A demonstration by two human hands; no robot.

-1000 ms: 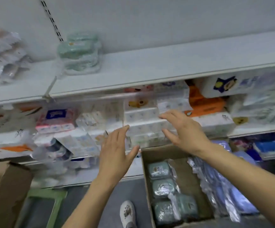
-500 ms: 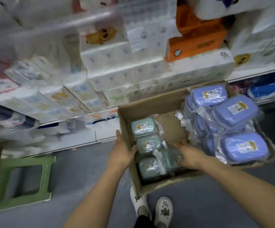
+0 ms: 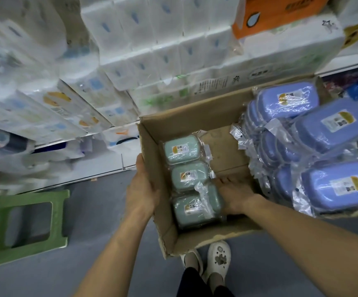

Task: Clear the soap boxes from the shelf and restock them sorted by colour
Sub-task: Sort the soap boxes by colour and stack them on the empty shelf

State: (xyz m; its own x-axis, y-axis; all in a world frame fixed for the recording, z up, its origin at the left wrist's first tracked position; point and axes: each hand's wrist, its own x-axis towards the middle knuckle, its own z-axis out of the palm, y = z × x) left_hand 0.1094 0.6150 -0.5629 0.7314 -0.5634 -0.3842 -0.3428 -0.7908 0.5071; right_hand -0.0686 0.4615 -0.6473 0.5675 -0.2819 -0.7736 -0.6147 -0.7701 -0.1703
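An open cardboard box [image 3: 150, 133] sits low in front of the person, its long axis running from about 7 o'clock to 1 o'clock. Along its left inner wall lie three green soap boxes [image 3: 190, 175] in clear wrap, stacked in a column from 12 o'clock down to 6 o'clock, each lying flat with its long axis across, 9 to 3 o'clock, label up. A fourth green one appears partly tucked beside the lowest, at its 3 o'clock, though wrap hides most of it. At the box's 3 o'clock side a heap of blue soap boxes [image 3: 332, 129] rises above the rim; three show their labelled tops clearly, long axes tilted toward 2 o'clock, and more lie on edge beneath, too crowded to count. The left hand [image 3: 141, 189] rests on the outside of the box's left wall, fingers fairly straight along the cardboard and the thumb toward the rim. The right hand [image 3: 234, 196] is inside the box, palm down, fingers spread wide and pressed against the right side of the lowest green soap boxes; whether it grips one I cannot tell. At 12 o'clock shelves carry white tissue packs [image 3: 152, 39] and an orange pack [image 3: 278, 16]. A green stool [image 3: 24, 226] stands on the grey floor [image 3: 109, 211] at 9 o'clock. Two white shoes [image 3: 216, 260] show at 6 o'clock.
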